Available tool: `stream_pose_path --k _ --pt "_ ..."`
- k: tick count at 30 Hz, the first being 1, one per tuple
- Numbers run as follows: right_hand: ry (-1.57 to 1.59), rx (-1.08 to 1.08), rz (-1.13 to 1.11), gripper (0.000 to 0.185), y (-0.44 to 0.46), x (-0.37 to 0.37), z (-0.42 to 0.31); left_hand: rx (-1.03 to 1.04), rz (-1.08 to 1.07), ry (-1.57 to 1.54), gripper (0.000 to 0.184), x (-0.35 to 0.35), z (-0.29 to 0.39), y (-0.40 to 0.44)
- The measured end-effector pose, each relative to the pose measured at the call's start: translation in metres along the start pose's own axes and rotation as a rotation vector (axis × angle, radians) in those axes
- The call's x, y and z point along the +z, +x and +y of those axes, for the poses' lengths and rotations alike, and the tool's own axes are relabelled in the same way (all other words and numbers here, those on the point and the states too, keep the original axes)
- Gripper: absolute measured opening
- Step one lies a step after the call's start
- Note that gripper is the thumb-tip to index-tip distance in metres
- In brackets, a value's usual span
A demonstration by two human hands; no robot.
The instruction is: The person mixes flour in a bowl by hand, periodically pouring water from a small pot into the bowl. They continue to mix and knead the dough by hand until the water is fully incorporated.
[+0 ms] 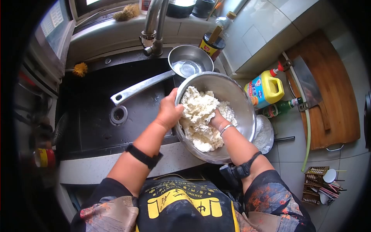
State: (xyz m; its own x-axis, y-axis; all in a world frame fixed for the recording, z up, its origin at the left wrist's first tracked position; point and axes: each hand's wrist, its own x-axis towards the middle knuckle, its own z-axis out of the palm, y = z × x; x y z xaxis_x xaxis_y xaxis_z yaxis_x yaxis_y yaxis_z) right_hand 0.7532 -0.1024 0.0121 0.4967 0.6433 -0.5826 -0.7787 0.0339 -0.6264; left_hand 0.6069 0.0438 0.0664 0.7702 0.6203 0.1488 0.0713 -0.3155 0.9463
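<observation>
A large metal mixing bowl (241,104) is tilted at the sink's right edge. Inside it lies a rough, shaggy mass of white dough (199,106). My left hand (169,110) grips the bowl's left rim, with the thumb over the edge towards the dough. Sunk into the dough from the right is my right hand (218,120), closed on part of the mass; most of its fingers are hidden. A bracelet circles that wrist.
A long-handled metal pan (143,87) lies across the dark sink (92,131), below the faucet (154,42). To the right are a yellow jug (266,89), a green bottle (280,108), a plastic bag of white powder (263,133) and a cleaver (307,83) against a wooden board (336,96).
</observation>
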Motion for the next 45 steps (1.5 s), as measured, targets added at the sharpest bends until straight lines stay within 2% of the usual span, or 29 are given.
stream_pose_path --k 1,3,5,8,10,14,15,17,20,22,23,25,26,28,29,31,33,35,37,40,45 --pt "-0.137 -0.072 -0.056 0.040 -0.007 -0.008 0.006 0.006 -0.018 0.016 0.047 0.000 -0.004 0.007" --pt "-0.999 -0.141 -0.137 0.035 -0.042 -0.016 -0.008 0.003 -0.121 0.013 0.047 -0.005 0.005 0.021" --pt "-1.177 -0.061 -0.177 0.034 -0.108 0.022 -0.037 0.072 -0.109 0.083 0.049 0.003 -0.018 0.040" --pt "-1.289 -0.141 -0.169 0.032 -0.111 -0.012 -0.054 -0.085 -0.011 0.267 0.051 -0.003 0.017 0.030" --pt "-1.021 -0.182 -0.221 0.033 -0.115 -0.012 -0.071 -0.219 -0.008 0.302 0.060 -0.009 0.029 0.015" --pt "-0.332 -0.086 -0.185 0.034 -0.121 0.003 -0.101 -0.120 0.038 -0.145 0.064 0.000 0.026 -0.062" --pt "-0.362 -0.112 -0.176 0.034 -0.115 0.003 -0.104 -0.134 -0.007 -0.257 0.058 0.002 0.032 -0.076" --pt "-0.425 -0.168 -0.158 0.034 -0.098 0.003 -0.110 -0.219 0.043 -0.451 0.055 0.013 0.027 -0.089" --pt "-0.766 -0.374 -0.201 0.029 -0.035 -0.018 -0.110 -0.171 -0.019 -0.395 0.053 0.008 0.027 -0.079" --pt "-0.949 -0.446 -0.185 0.026 -0.014 0.001 -0.114 -0.206 -0.010 -0.444 0.052 0.006 0.031 -0.077" --pt "-0.978 -0.429 -0.197 0.026 -0.004 0.010 -0.113 -0.226 -0.013 -0.469 0.052 0.006 0.032 -0.077" --pt "-1.034 -0.386 -0.207 0.028 0.007 0.022 -0.102 -0.120 -0.002 -0.492 0.051 0.009 0.024 -0.075" --pt "-1.025 -0.266 -0.060 0.027 -0.003 0.041 -0.094 -0.067 0.002 -0.507 0.050 0.010 0.021 -0.074" --pt "-1.554 -0.274 0.092 0.023 -0.026 0.089 -0.071 -0.116 -0.032 -0.588 0.050 0.008 0.027 -0.073" --pt "-2.092 -0.406 0.094 0.021 -0.034 0.103 -0.058 -0.136 -0.047 -0.624 0.050 0.005 0.030 -0.072" --pt "-2.219 -0.656 -0.167 0.016 -0.060 0.110 -0.038 -0.147 -0.031 -0.664 0.047 0.005 0.027 -0.074" --pt "-2.289 -0.757 -0.368 0.015 -0.084 0.095 -0.026 -0.181 -0.023 -0.777 0.046 0.006 0.027 -0.071" --pt "-2.290 -0.644 -0.627 0.013 -0.115 0.083 -0.024 -0.191 -0.013 -0.876 0.042 0.008 0.024 -0.071" --pt "-2.237 -0.535 -0.764 0.012 -0.138 0.072 -0.030 -0.219 -0.005 -0.926 0.040 0.008 0.022 -0.069" --pt "-2.081 -0.629 -0.731 0.011 -0.131 0.065 -0.022 -0.231 0.062 -0.859 0.039 0.013 0.026 -0.070" --pt "-1.988 -0.866 -0.329 0.011 -0.062 0.099 -0.003 -0.207 0.064 -0.857 0.039 0.009 0.023 -0.065"
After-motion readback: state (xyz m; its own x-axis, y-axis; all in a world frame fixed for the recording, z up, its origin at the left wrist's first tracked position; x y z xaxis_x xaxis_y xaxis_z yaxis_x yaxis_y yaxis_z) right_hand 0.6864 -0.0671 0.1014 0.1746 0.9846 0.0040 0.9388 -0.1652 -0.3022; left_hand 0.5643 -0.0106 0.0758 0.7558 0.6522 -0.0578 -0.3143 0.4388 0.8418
